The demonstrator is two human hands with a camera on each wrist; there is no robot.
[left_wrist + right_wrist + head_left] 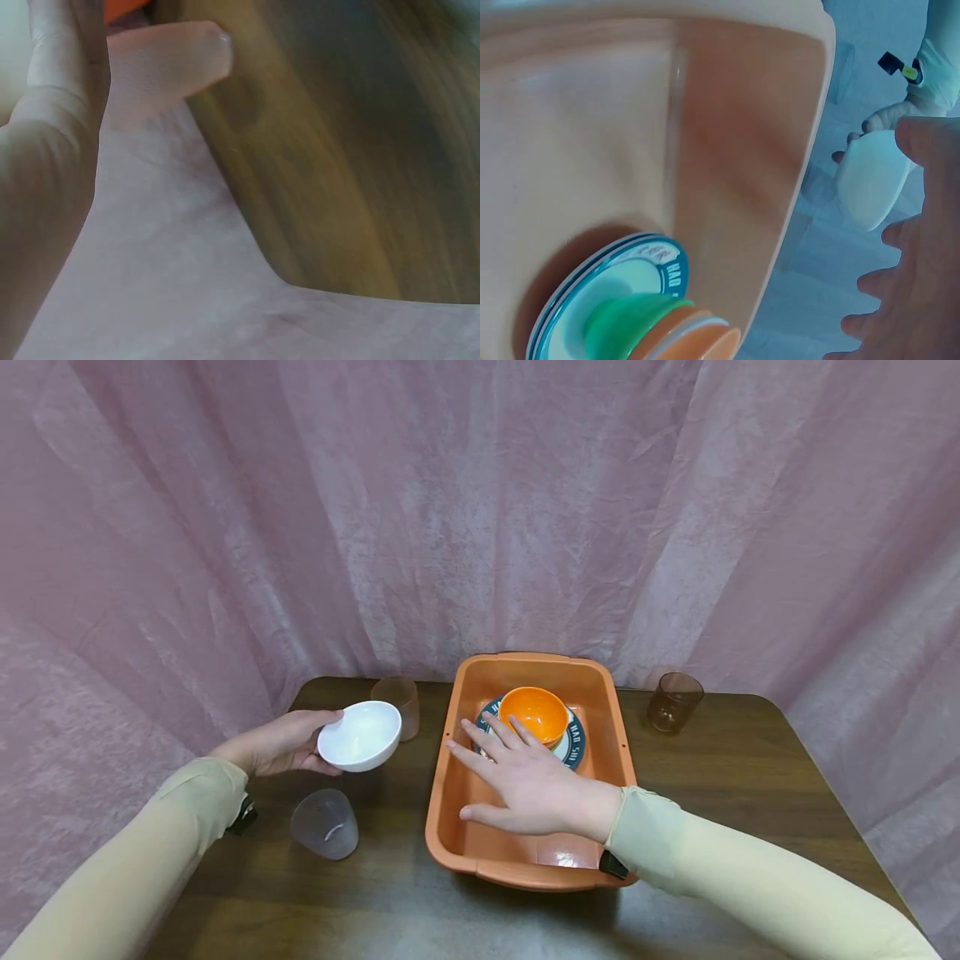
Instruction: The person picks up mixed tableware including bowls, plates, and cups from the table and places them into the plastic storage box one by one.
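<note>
My left hand [296, 742] grips a white bowl [362, 737] by its left rim, holding it above the table's left side. In the left wrist view that hand [56, 135] fills the left edge. My right hand [532, 785] is spread with fingers apart above an orange plastic basin [442, 835], holding nothing. Inside the basin, patterned plates [576, 742] lie stacked. On them sits a stack of bowls, an orange bowl [534, 712] uppermost. The right wrist view shows a green bowl [619, 326] lowest in that stack.
A frosted clear cup [326, 824] stands on the table below the white bowl. Behind the bowl is a pinkish translucent cup [405, 697], partly hidden. A brown translucent cup [675, 702] is right of the basin. Pink curtain [480, 527] hangs behind the wooden table [720, 768].
</note>
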